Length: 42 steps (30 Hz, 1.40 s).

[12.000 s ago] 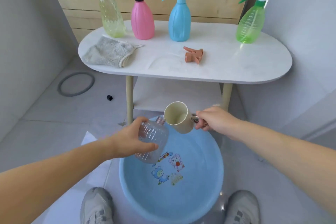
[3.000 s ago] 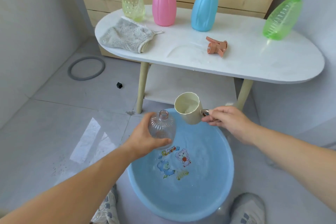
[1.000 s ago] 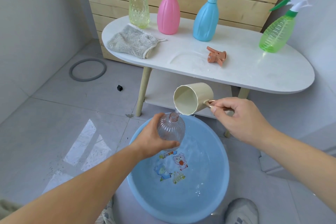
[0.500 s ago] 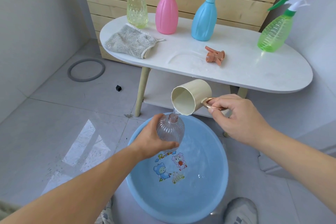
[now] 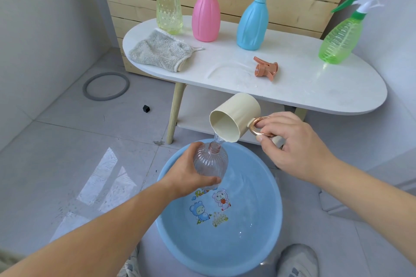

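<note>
Step in hand: filling. Left hand (image 5: pixel 188 174) wraps clear bottle (image 5: pixel 210 164) upright over blue basin (image 5: pixel 273 227); right hand (image 5: pixel 290 141) pinches handle of tipped cream cup (image 5: pixel 236 117), water entering neck. Next, likely: level cup, fit orange sprayer head (image 5: pixel 265 69) from surface (image 5: pixel 326 94).

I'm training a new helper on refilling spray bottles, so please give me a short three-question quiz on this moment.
1. True or false: the orange spray head lies on the white table.
2. The cream cup, held by its ring handle in the right hand, is: A) upright; B) tipped and pouring; C) upside down.
3. Fill in: water runs from the cup into the neck of the clear ___ that the left hand grips over the blue basin.

Key: 1 true; 2 B; 3 bottle.
</note>
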Motion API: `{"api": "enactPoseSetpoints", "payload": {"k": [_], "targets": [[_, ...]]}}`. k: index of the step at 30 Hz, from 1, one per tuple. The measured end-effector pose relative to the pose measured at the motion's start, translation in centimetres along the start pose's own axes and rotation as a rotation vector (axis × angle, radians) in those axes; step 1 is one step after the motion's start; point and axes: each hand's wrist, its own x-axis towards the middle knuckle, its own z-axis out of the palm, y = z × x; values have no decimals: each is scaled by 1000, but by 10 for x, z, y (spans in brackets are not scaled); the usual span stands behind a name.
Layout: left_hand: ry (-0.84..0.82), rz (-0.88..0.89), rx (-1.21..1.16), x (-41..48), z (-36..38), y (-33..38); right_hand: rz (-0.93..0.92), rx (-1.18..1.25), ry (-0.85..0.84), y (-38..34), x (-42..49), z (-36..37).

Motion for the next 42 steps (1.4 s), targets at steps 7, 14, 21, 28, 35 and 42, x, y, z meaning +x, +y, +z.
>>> {"api": "enactPoseSetpoints", "payload": {"k": [7,14,21,28,35,42], "targets": [[-1,-5,13,1,1,-1,-148,-50,27,5,1,3],[6,-7,29,2,2,-4,-323,-140,24,10,0,5],[0,-15,27,2,2,-5,-425,-182,28,14,-1,11],[-9,-51,36,0,3,-14,335,296,-66,27,-10,49],[-29,-136,55,-5,5,-39,538,218,-315,92,-24,107],[-73,-192,82,-4,14,-66,461,174,-462,111,-31,179]]}}
